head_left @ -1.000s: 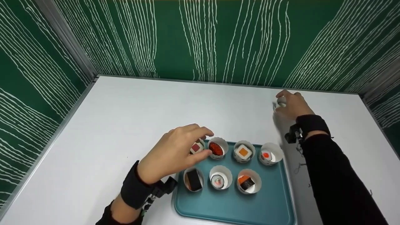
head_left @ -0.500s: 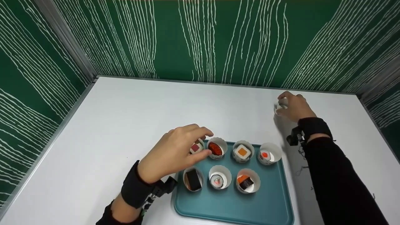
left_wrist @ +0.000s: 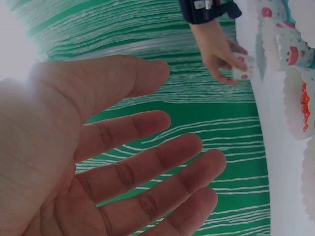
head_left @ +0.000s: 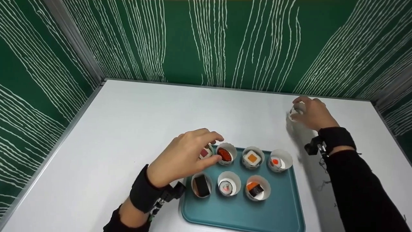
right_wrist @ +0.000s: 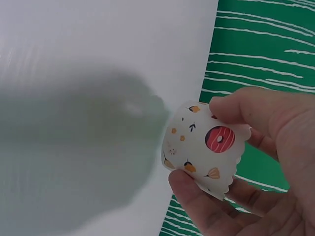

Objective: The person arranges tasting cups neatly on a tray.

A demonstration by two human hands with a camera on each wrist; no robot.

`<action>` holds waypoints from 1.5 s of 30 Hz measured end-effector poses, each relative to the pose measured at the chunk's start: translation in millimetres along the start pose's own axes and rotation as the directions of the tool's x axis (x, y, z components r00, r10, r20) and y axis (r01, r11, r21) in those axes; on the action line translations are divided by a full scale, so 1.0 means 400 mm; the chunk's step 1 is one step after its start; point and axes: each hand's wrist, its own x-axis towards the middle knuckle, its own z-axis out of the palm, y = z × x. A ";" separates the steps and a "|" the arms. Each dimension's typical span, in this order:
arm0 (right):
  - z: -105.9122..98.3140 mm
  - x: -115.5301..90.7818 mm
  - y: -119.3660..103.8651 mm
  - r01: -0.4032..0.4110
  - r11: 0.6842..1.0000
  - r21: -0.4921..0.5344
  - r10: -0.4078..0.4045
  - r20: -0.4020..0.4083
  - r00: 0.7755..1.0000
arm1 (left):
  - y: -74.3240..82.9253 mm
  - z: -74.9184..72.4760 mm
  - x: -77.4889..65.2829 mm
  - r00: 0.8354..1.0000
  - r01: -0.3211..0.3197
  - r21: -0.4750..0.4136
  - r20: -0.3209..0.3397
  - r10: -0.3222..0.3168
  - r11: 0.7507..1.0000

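My right hand pinches a paper baking cup with a scalloped rim and a doughnut print, between thumb and fingers, close over the far right of the table. In the right wrist view the cup is tipped on its side. My left hand hovers over the tray's far left corner, fingers spread and relaxed, holding nothing. It partly hides a cup with a white-and-dark-red sushi piece. Just right of its fingertips stands a cup with a red roe-topped piece.
A teal tray bears several paper cups with toy-like sushi, among them a white square with an orange centre, a black-topped piece and a round roll. A green, white-streaked wall bounds the white table.
My right hand has shifted slightly right and nearer with the baking cup in its grip. The left hand has stayed over the tray corner. The head view has shifted a little.
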 end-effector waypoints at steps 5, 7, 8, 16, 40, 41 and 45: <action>-0.008 -0.026 -0.012 0.029 1.000 -0.008 -0.029 -0.039 0.999 | -0.001 -0.002 0.003 1.000 -0.001 -0.011 0.004 0.001 1.000; -0.011 -0.043 -0.016 0.040 0.999 -0.007 -0.040 -0.056 0.998 | -0.001 -0.002 0.004 1.000 0.000 -0.014 0.006 0.000 1.000; -0.012 -0.052 -0.018 0.047 0.999 -0.007 -0.047 -0.064 0.997 | -0.001 -0.002 0.004 1.000 0.001 -0.016 0.006 -0.001 1.000; -0.017 -0.116 -0.040 0.088 0.996 0.000 -0.088 -0.132 0.987 | 0.000 0.001 0.004 1.000 0.002 -0.034 0.009 -0.002 0.999; 0.010 -0.261 -0.100 0.199 0.980 -0.009 -0.189 -0.350 0.918 | 0.003 0.020 0.010 1.000 0.005 -0.040 0.002 -0.005 0.999; 0.010 -0.266 -0.103 0.205 0.979 -0.009 -0.195 -0.356 0.914 | 0.004 0.019 0.010 1.000 0.004 -0.041 0.003 -0.004 0.999; 0.012 -0.288 -0.113 0.216 0.976 -0.017 -0.207 -0.370 0.906 | 0.005 0.019 0.011 1.000 -0.004 -0.036 0.000 0.004 0.999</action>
